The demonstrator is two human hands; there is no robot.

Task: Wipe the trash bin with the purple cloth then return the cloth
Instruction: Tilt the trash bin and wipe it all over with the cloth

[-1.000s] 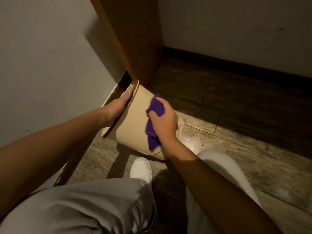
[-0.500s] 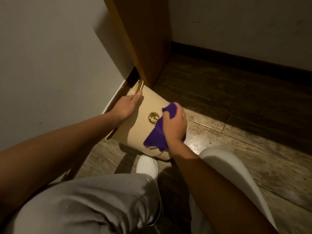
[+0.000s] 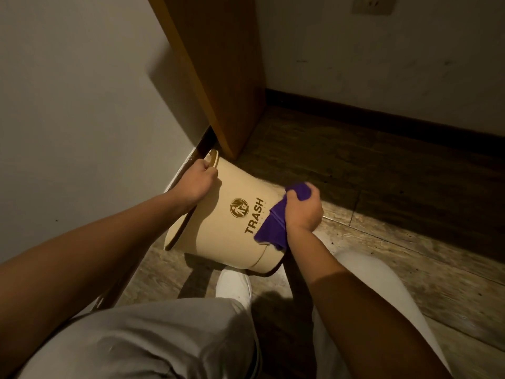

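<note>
A beige trash bin (image 3: 226, 228) with a brown logo and the word TRASH lies tilted on the wooden floor, its open rim toward the left wall. My left hand (image 3: 198, 180) grips the rim at the top. My right hand (image 3: 302, 212) presses a bunched purple cloth (image 3: 273, 228) against the bin's side near its base, just right of the lettering. Part of the cloth pokes out above my fingers.
A wooden panel (image 3: 218, 77) stands right behind the bin, against the white wall (image 3: 82, 105). Dark baseboard (image 3: 382, 119) runs along the far wall. My white shoe (image 3: 235, 285) and light trouser legs crowd the floor in front of the bin.
My right hand has slid the cloth along the bin's side toward the base, uncovering the logo and the word TRASH. My left hand keeps its hold on the rim.
</note>
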